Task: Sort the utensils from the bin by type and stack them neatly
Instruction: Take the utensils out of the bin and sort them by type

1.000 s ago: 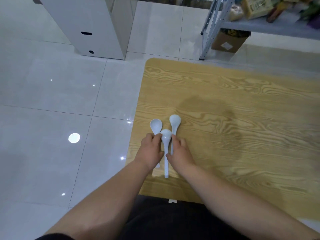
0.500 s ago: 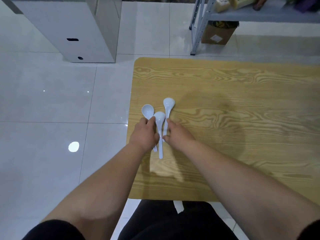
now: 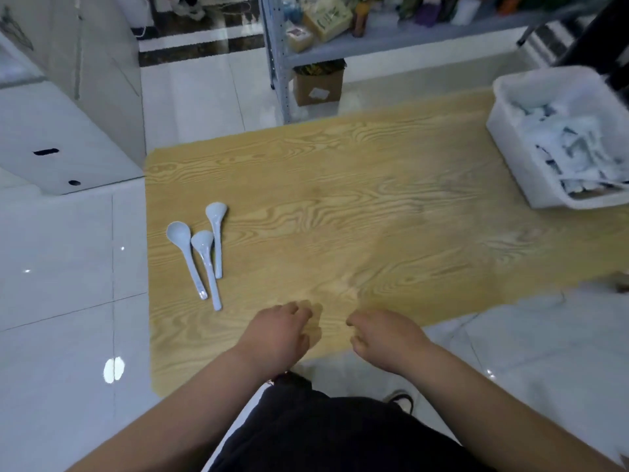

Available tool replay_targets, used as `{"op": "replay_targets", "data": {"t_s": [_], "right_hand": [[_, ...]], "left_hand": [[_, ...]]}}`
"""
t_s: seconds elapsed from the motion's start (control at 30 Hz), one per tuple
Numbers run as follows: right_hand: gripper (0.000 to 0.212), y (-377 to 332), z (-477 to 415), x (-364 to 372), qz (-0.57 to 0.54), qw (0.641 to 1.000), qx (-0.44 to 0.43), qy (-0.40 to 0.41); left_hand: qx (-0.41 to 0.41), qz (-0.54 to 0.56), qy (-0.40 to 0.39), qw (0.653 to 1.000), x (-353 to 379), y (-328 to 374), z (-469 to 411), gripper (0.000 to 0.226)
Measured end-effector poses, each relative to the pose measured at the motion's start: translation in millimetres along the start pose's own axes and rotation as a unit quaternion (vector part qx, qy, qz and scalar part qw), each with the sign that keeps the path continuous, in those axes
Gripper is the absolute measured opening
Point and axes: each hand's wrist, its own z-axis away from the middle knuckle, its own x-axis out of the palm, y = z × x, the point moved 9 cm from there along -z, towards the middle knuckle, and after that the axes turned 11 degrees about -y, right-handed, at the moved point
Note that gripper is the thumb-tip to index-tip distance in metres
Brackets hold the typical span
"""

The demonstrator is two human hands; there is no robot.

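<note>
Three white soup spoons lie side by side near the table's left edge: a left spoon (image 3: 185, 250), a middle spoon (image 3: 207, 264) and a right spoon (image 3: 217, 233), bowls pointing away from me. A white bin (image 3: 510, 155) holding several white utensils stands at the table's far right. My left hand (image 3: 277, 335) hovers over the near table edge with loosely curled fingers and holds nothing. My right hand (image 3: 384, 332) hangs beside it, also empty with curled fingers. Both hands are well clear of the spoons.
The wooden table (image 3: 340, 206) stands on glossy white floor tiles. A white cabinet (image 3: 61, 137) is at the far left, and a metal shelf rack (image 3: 340, 49) with a cardboard box (image 3: 318, 85) under it sits behind the table.
Both hands have let go of the spoons and pulled back toward me and to the right. My view has swung right, bringing the bin into sight.
</note>
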Motion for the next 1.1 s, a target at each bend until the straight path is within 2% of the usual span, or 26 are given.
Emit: {"op": "replay_targets", "data": {"t_s": [0.2,0.33,0.43,0.67,0.97,1.1], "right_hand": [[0.046,109.8,95.1,43.6,-0.027,0.999,-0.016,0.016],[0.042,183.0,143.2,67.6,-0.045,0.997,-0.001,0.068],[0.037,224.7,162.8,78.2,-0.060,0.995,0.020,0.076],[0.036,283.7,165.7,70.0,-0.080,0.995,0.020,0.059],[0.044,387.7,164.5,15.6,-0.080,0.994,0.075,0.026],[0.044,435.0,168.2,-15.2,-0.101,0.988,0.110,0.043]], "left_hand": [[0.005,0.001,-0.031,0.999,12.4,138.8,-8.4,0.046],[0.029,-0.031,-0.042,0.998,18.2,228.2,-22.6,0.044],[0.036,-0.051,-0.051,0.997,14.1,276.5,-37.8,0.037],[0.063,-0.076,-0.061,0.993,-9.1,341.2,-89.0,0.037],[0.120,-0.043,-0.102,0.987,-46.3,392.8,-187.6,0.040],[0.151,-0.086,-0.108,0.979,-69.0,423.1,-226.0,0.042]]}}
